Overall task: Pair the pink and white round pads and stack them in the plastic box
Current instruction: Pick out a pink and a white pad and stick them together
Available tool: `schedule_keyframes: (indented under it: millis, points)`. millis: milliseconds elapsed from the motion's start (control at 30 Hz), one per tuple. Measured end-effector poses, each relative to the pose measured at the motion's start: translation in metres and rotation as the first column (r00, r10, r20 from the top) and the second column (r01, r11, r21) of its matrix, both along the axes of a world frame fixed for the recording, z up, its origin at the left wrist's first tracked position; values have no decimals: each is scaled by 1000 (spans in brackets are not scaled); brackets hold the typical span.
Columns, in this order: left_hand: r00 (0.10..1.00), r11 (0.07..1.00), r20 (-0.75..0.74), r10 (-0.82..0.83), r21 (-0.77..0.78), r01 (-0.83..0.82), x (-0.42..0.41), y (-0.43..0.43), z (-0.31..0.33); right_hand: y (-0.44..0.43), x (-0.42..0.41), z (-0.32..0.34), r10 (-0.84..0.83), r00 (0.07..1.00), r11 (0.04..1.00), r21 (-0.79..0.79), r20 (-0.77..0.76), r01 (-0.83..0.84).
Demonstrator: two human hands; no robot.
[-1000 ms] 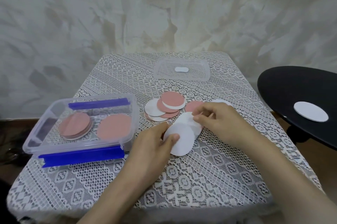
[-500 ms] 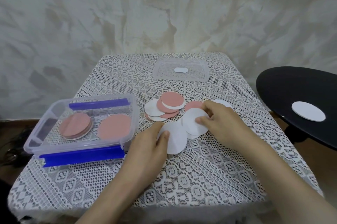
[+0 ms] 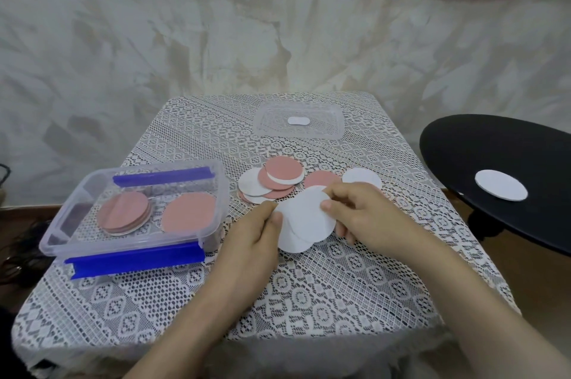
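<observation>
Since half a second ago the two discs have slid from lying side by side to overlapping almost fully, and both hands have drawn closer together. As I watch, the left hand (image 3: 256, 242) pinches the white pads (image 3: 310, 218) at their left rim, thumb on top and fingers curled beneath. The right hand (image 3: 364, 218) nips the upper pad's opposite edge between thumb and fingertips. The pads sit just above the worktop (image 3: 309, 301), in front of the person, right of the plastic box (image 3: 55, 242).

They look thin, light and flat, stiff enough to keep their round shape when held by one edge alone, so I judge they need only a gentle pinch. Being so thin, they would be hard to lift off the lace cloth from above; taking hold at the rim, as both hands do, seems the sound way. Smooth faces may let one slide off the other, so squaring the edges before carrying matters. Both showing faces are white, so a pink partner may still be wanted.

Beyond the hands lies a loose heap of pink and white pads (image 3: 272, 181), with a single pink pad (image 3: 321, 178) and a lone white pad (image 3: 361, 178) beside it. Inside the box are a pink-topped stack (image 3: 125, 212) and one pink disc (image 3: 188, 213). Farther back rests the clear lid (image 3: 298, 134). Off to the right, a black round table (image 3: 463, 156) carries another white disc (image 3: 500, 185).
</observation>
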State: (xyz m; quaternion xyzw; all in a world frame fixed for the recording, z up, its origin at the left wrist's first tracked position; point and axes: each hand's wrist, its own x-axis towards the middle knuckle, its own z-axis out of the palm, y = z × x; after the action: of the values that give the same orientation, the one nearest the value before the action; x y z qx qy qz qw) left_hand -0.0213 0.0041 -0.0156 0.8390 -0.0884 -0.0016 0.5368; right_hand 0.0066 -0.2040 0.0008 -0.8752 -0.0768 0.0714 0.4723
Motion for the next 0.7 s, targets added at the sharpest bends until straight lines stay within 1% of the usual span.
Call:
schedule_keyframes:
  millis: [67,100,267,333,367,400,467,567,633,700]
  points:
    - [999,998,-28,-22,-52,20,-1,-2,2,4,-1,-3,35,999,999,22,-15,-34]
    - [999,998,-28,-37,-50,35,-2,-2,3,7,-2,-4,48,999,998,38,-16,-47]
    - [999,999,-15,-45,-1,45,-1,0,0,14,-2,-7,41,998,996,82,-42,-37]
    - [999,999,1,-40,31,40,0,2,-1,15,1,-6,5,1000,998,56,-2,-5]
    - [999,998,15,-31,51,30,0,3,-2,14,3,-7,-27,998,1000,6,51,27]
    - [999,998,25,-22,66,20,1,4,-2,12,5,-7,-61,992,995,-76,113,70]
    - [999,997,31,-12,74,10,1,7,-1,11,8,-6,-89,976,949,-281,197,143]
    - [1000,997,26,-10,75,8,2,9,-1,12,10,-5,-60,986,866,-483,157,130]
    - [1000,998,24,-8,70,6,2,10,1,14,11,-6,-46,991,845,-525,122,104]
    - [1000,998,23,-4,61,2,3,10,1,16,12,-6,-56,990,856,-504,127,113]
